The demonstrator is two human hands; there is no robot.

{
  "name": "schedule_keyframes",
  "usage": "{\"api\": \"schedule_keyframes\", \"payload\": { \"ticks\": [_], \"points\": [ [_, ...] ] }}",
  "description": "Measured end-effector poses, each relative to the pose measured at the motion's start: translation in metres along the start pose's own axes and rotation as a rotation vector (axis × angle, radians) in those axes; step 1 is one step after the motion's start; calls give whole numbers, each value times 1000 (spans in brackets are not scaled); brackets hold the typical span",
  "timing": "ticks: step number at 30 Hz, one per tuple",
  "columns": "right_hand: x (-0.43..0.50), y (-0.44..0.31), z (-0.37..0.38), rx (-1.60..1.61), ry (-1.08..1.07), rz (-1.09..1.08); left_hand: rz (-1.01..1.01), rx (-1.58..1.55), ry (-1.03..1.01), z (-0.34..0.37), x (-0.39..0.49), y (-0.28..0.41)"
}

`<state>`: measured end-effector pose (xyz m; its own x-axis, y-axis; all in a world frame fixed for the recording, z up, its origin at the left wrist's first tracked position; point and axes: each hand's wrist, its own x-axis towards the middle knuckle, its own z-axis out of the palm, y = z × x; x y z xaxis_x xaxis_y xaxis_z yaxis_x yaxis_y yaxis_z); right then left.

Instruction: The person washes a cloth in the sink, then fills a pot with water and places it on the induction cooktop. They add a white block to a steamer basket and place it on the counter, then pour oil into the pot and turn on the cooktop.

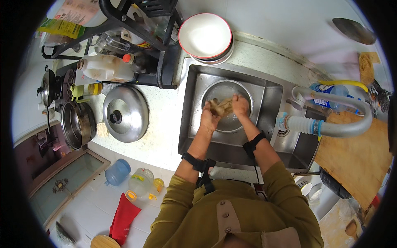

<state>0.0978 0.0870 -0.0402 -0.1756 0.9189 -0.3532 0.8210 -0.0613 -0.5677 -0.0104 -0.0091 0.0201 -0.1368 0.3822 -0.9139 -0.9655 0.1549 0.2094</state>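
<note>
A round metal basin (228, 126) sits in the left bowl of a stainless steel sink (192, 124). Over it, a crumpled tan cloth (224, 108) is stretched between my two hands. My left hand (209, 117) grips its left end near the basin's left rim. The right end is in my right hand (240, 105), toward the basin's right side. Whether the basin holds water is hard to tell. Black straps circle both my forearms.
Stacked bowls (205, 35) stand behind the sink. A thick faucet pipe (347, 131) arches over the right bowl, beside a wooden board (353, 155). Left of the sink lies a domed pot lid (126, 113), below a black rack (161, 68) with bottles. A steel pot (77, 124) stands farther left.
</note>
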Motion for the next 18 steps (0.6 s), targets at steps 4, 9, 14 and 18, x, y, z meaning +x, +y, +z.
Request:
{"api": "schedule_keyframes", "payload": {
  "ticks": [4,9,14,18],
  "points": [
    [-16,6,25,113,-239,158,-61,140,53,-14,3,3],
    [-84,-53,-14,491,-352,-158,-34,-40,-154,-20,27,2],
    [-134,-102,-67,429,-226,-334,7,-3,-69,-31,40,-4],
    [-113,-102,-51,286,-118,-292,-32,57,-307,-27,31,-14]
  ]
}}
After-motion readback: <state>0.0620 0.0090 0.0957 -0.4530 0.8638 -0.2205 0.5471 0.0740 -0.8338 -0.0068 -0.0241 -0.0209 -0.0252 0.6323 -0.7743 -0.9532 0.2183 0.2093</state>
